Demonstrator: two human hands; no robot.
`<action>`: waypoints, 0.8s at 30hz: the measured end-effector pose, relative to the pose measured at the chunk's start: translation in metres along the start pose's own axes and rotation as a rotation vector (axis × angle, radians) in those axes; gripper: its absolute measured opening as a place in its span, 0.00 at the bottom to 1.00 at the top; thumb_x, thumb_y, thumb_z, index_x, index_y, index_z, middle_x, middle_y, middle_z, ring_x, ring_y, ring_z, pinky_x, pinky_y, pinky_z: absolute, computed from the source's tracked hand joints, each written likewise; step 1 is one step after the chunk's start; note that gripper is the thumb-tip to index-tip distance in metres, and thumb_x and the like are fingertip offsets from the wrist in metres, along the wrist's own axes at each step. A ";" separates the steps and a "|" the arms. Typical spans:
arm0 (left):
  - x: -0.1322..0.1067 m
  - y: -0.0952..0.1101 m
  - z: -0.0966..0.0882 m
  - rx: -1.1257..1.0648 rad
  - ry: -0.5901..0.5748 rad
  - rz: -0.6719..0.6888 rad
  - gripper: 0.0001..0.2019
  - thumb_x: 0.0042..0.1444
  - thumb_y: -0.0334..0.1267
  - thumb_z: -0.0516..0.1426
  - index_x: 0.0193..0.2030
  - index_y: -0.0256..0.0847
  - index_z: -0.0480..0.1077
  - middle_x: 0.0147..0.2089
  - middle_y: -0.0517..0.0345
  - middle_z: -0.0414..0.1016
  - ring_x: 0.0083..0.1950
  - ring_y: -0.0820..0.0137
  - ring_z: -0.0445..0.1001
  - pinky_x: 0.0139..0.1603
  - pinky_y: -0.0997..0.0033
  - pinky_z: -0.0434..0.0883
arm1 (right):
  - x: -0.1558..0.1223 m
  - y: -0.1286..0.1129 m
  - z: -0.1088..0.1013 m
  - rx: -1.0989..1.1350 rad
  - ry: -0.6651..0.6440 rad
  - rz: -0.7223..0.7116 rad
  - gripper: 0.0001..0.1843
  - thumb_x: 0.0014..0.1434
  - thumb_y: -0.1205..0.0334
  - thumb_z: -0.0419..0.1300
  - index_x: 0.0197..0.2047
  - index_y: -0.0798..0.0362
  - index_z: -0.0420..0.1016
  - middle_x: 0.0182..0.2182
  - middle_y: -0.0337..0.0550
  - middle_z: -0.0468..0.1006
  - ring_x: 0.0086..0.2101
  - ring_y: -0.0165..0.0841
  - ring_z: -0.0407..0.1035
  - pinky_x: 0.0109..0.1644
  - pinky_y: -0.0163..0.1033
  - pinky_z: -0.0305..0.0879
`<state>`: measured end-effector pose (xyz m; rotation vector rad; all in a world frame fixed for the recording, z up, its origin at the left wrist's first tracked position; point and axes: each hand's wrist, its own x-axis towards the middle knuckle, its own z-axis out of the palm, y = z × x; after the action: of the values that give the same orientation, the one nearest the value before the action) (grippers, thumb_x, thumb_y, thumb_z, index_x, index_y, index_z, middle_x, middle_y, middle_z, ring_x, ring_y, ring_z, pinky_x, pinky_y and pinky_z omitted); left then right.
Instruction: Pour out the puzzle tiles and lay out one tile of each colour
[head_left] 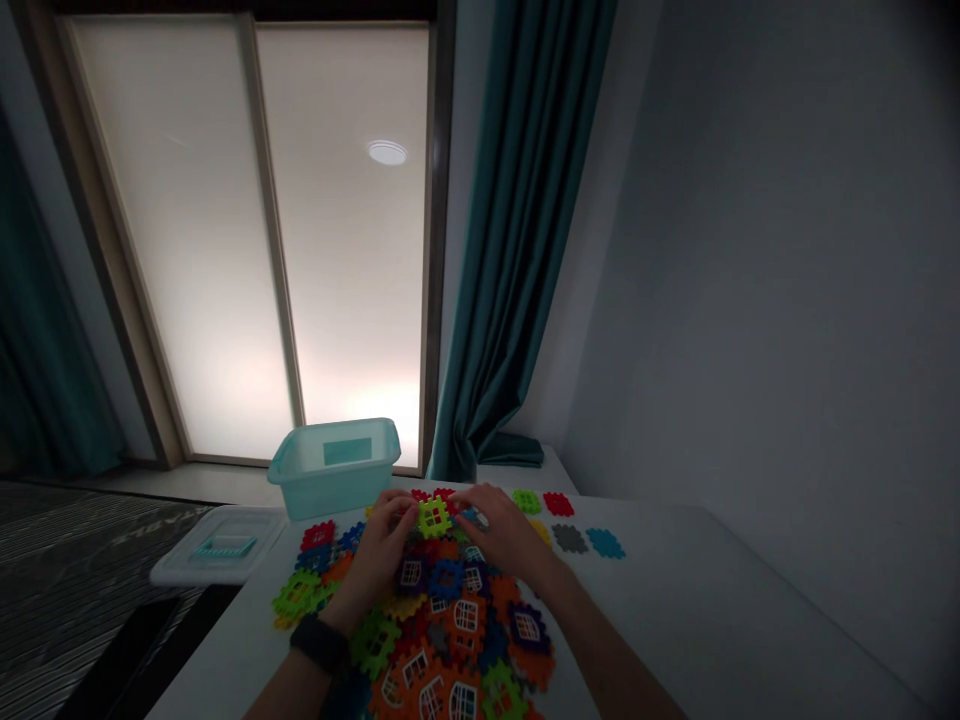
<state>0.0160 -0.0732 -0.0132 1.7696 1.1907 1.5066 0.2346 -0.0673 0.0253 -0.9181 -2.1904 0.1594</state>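
Note:
A yellow-green interlocking building block [433,518] with notched edges and a window grid is held up above a pile. My left hand [384,535], with a dark band on its wrist, pinches the block's left side. My right hand [496,525] has its fingers curled at the block's right edge, gripping it from that side. Under and in front of both hands spreads a heap of similar pieces, among them an orange block [466,615] with a white window insert, a blue block [447,578] and a purple block [527,627]. My hands and forearms hide part of the heap.
Beyond the heap stands a teal plastic bin [337,490]. A translucent lid [221,545] lies at the left. To the right on the white table [675,620] are a red block [559,504], a grey block [569,539] and a light blue block [605,543].

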 end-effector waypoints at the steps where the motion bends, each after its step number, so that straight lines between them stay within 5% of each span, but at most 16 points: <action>1: -0.001 0.001 -0.002 0.032 -0.015 0.023 0.19 0.66 0.53 0.53 0.36 0.40 0.74 0.48 0.50 0.70 0.48 0.61 0.75 0.49 0.60 0.75 | 0.001 -0.001 -0.004 0.022 -0.008 0.037 0.14 0.65 0.60 0.59 0.54 0.46 0.74 0.43 0.44 0.81 0.44 0.40 0.75 0.50 0.47 0.72; 4: -0.006 0.007 0.000 0.111 -0.065 0.107 0.16 0.67 0.49 0.53 0.36 0.41 0.74 0.48 0.51 0.70 0.51 0.60 0.73 0.56 0.56 0.72 | -0.003 -0.004 -0.006 0.085 -0.015 0.082 0.20 0.64 0.59 0.60 0.59 0.43 0.72 0.42 0.42 0.81 0.43 0.40 0.75 0.49 0.45 0.72; 8: -0.012 0.012 0.007 0.173 -0.075 0.178 0.12 0.68 0.45 0.52 0.39 0.43 0.73 0.48 0.50 0.70 0.52 0.59 0.72 0.55 0.56 0.73 | -0.007 -0.007 0.003 0.146 -0.018 0.093 0.09 0.64 0.58 0.60 0.46 0.44 0.80 0.40 0.41 0.83 0.41 0.40 0.75 0.48 0.45 0.71; 11: -0.016 0.007 0.012 0.266 0.037 0.207 0.09 0.64 0.43 0.56 0.48 0.44 0.72 0.51 0.49 0.70 0.54 0.57 0.72 0.55 0.53 0.73 | -0.006 -0.009 0.012 0.298 0.061 0.274 0.09 0.62 0.53 0.62 0.38 0.48 0.79 0.35 0.42 0.83 0.38 0.40 0.77 0.44 0.44 0.72; 17: -0.019 -0.011 0.013 0.505 0.087 0.364 0.22 0.54 0.41 0.65 0.55 0.43 0.69 0.54 0.47 0.71 0.56 0.51 0.71 0.56 0.47 0.71 | -0.008 -0.016 0.035 0.860 0.144 0.637 0.20 0.55 0.41 0.64 0.36 0.50 0.71 0.26 0.41 0.81 0.30 0.42 0.78 0.33 0.43 0.72; 24: -0.014 -0.008 -0.001 0.607 0.035 0.415 0.19 0.58 0.40 0.64 0.55 0.44 0.70 0.56 0.46 0.70 0.57 0.51 0.71 0.57 0.47 0.71 | -0.013 -0.016 0.041 0.922 0.076 0.624 0.17 0.60 0.44 0.61 0.40 0.50 0.70 0.29 0.42 0.82 0.32 0.42 0.79 0.37 0.46 0.75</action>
<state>0.0134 -0.0817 -0.0263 2.5258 1.4722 1.4915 0.2043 -0.0809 -0.0057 -0.9659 -1.4084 1.2749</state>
